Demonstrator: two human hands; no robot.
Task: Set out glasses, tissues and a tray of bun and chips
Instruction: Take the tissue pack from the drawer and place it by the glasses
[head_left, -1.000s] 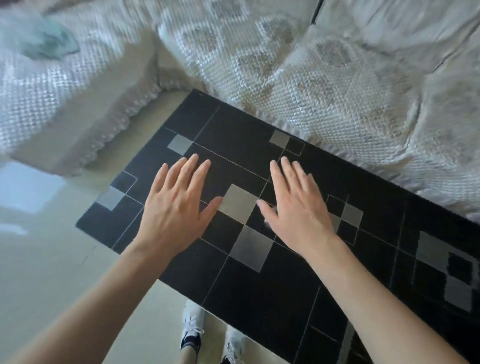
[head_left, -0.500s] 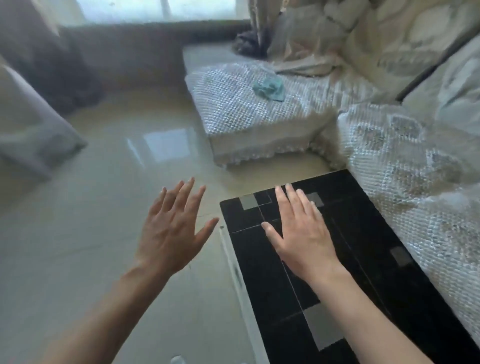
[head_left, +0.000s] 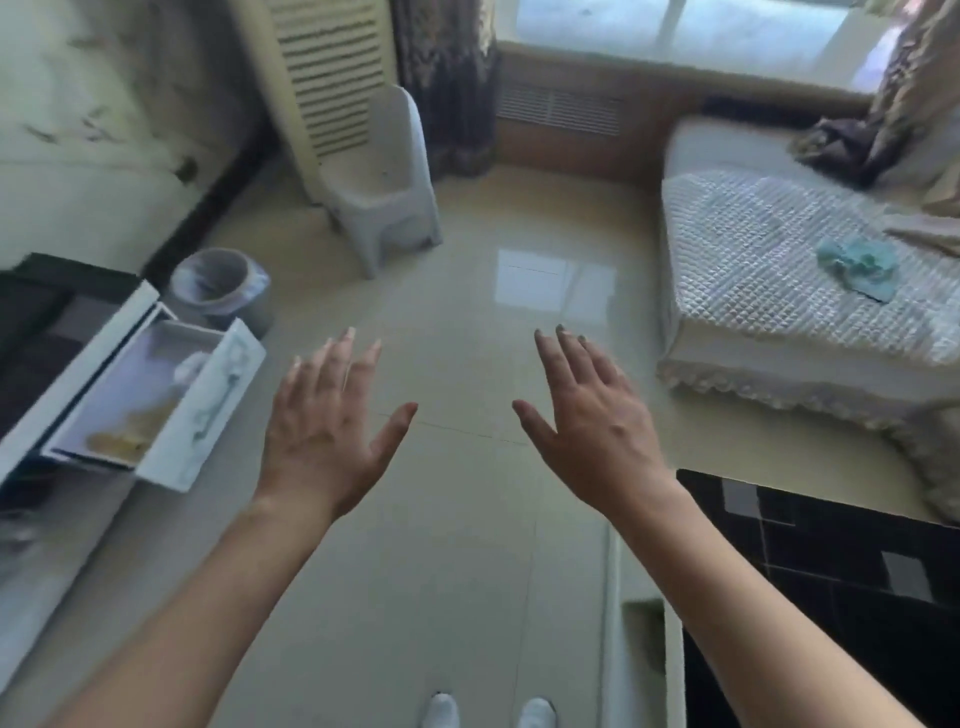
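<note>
My left hand (head_left: 324, 426) and my right hand (head_left: 587, 421) are stretched out in front of me over the beige tiled floor, fingers straight and spread, holding nothing. The black tiled table (head_left: 831, 561) shows at the lower right, just right of my right forearm. At the left a white drawer (head_left: 202, 410) stands pulled open out of a low cabinet; something yellowish and blurred lies inside. No glasses, tissues or tray can be made out.
A grey bin with a liner (head_left: 218, 288) stands behind the drawer. A small white plastic chair (head_left: 384, 197) and a tall air conditioner (head_left: 322, 78) stand at the back. A covered sofa (head_left: 779, 291) with a teal cloth (head_left: 857, 265) fills the right. My white shoes (head_left: 488, 712) show below.
The view has swung left, away from the black table toward the open floor and the cabinet. Both hands have left the tabletop and now hover over the floor, still open.
</note>
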